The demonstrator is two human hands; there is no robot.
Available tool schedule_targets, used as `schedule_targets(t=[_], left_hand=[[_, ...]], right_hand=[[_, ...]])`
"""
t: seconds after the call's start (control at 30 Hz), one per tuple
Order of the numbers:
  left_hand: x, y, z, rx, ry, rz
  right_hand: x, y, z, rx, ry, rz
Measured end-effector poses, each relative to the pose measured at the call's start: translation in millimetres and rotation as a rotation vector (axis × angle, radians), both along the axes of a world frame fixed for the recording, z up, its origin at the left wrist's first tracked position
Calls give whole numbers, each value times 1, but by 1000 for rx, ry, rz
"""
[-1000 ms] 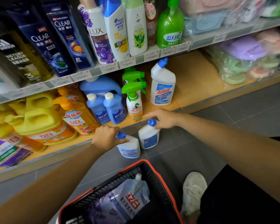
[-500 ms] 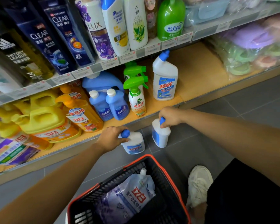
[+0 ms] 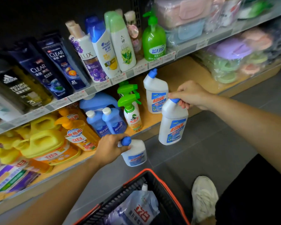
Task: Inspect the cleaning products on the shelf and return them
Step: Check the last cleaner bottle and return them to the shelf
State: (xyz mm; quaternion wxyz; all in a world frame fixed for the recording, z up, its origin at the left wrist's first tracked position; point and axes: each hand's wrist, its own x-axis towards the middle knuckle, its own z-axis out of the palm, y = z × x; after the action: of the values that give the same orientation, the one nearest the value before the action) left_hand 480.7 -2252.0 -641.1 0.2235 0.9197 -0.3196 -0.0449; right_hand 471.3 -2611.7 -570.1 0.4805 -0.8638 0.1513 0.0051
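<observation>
Two white toilet-cleaner bottles with blue caps are in my hands. My right hand [image 3: 191, 95] grips the neck of one bottle [image 3: 173, 124] and holds it lifted in the air in front of the bottom shelf [image 3: 182, 73]. My left hand [image 3: 111, 147] grips the blue cap and neck of the other bottle [image 3: 135, 154], which is low over the grey floor, just in front of the shelf edge. A third identical bottle [image 3: 156, 93] stands upright on the bottom shelf behind the lifted one.
Green spray bottles [image 3: 131, 111], blue detergent bottles [image 3: 107, 122] and yellow jugs [image 3: 44, 142] fill the bottom shelf's left part. Shampoo bottles line the upper shelf [image 3: 102, 86]. A red-rimmed basket [image 3: 154, 174] with a refill pouch sits below. A white shoe [image 3: 203, 194] is on the floor.
My right hand closed on the right bottle's neck and lifted it off the floor up to shelf height. My left hand kept its grip on the left bottle, low by the floor.
</observation>
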Motion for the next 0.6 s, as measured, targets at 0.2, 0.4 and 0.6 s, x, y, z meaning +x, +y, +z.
schedule_targets(t=[0.2,0.4,0.6], left_hand=[[12,-21,40,-120,54,-2],[16,-31,56,-193,113,30],[19,-42,64,-167,98,56]], right_hand=[[33,5,20,-63,-182,-94],[73,24,19,-160,-193,-141],[86,33,4,-180,-191,-120]])
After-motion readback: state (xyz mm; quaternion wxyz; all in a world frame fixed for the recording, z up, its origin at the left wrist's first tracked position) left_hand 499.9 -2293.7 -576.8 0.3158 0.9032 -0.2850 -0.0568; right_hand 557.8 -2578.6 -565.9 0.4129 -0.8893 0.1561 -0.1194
